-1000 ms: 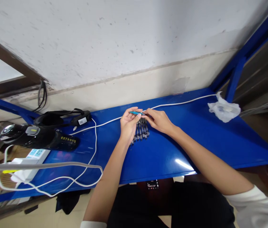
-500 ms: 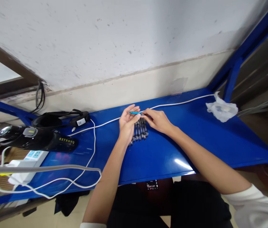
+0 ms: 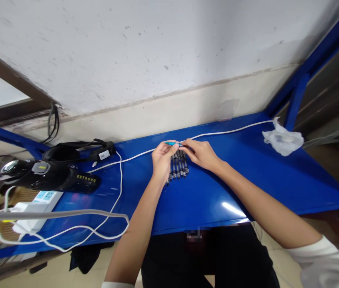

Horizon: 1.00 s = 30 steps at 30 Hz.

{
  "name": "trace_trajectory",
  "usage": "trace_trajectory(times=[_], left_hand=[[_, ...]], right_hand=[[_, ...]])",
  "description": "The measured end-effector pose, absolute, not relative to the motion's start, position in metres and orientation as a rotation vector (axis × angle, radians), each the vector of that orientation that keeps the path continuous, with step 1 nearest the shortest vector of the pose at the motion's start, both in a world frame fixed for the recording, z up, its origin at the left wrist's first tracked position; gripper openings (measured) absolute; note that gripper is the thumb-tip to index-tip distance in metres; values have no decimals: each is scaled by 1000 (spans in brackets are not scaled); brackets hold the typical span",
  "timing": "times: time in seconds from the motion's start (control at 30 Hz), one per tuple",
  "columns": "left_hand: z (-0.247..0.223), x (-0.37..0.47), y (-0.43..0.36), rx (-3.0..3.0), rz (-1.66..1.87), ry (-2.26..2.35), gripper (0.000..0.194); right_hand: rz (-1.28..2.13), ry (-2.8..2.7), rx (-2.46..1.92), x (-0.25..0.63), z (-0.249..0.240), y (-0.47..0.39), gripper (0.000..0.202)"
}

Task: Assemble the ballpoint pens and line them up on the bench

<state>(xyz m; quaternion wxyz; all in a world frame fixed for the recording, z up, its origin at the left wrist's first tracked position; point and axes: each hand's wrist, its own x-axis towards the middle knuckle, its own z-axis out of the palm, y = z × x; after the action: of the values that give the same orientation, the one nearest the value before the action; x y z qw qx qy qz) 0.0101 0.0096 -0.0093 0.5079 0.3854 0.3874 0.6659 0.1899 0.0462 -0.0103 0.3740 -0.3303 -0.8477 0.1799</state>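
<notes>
At the far left of the blue desk (image 3: 205,192) lay a white power strip (image 3: 39,200) and a black device (image 3: 49,176) with yellow lettering, a black strap bundle (image 3: 76,150) behind it. A white cable (image 3: 121,176) looped off the front edge and ran back along the wall side toward the right. Near the middle, the left hand (image 3: 161,160) pinched the left part of a thin teal pen (image 3: 173,143) between thumb and fingertips, its grip pressed on the barrel. The pen lay nearly level, long axis running left to right, its tip sticking out leftward past the fingers. The right hand (image 3: 202,154) pinched its right end. Just under both hands, a row of dark pens (image 3: 177,168) lay side by side on the desk, pointing away from the person. At the far right sat a crumpled white wrapper (image 3: 283,140).
</notes>
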Motion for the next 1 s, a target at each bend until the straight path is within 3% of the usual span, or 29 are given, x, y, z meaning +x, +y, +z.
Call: trace_trajectory(times=[0.3, 0.47, 0.8, 1.0], left_hand=[[-4, 7, 8, 952, 1596, 903, 19], [-5, 6, 9, 916, 1616, 881, 21], [2, -2, 6, 795, 1618, 846, 21], [9, -14, 9, 616, 1654, 792, 27]], right_hand=[[1039, -1922, -714, 185, 1, 47, 28], [1399, -1376, -734, 185, 5, 53, 35], [1584, -756, -602, 207, 4, 85, 45], [1630, -595, -454, 232, -4, 94, 65]])
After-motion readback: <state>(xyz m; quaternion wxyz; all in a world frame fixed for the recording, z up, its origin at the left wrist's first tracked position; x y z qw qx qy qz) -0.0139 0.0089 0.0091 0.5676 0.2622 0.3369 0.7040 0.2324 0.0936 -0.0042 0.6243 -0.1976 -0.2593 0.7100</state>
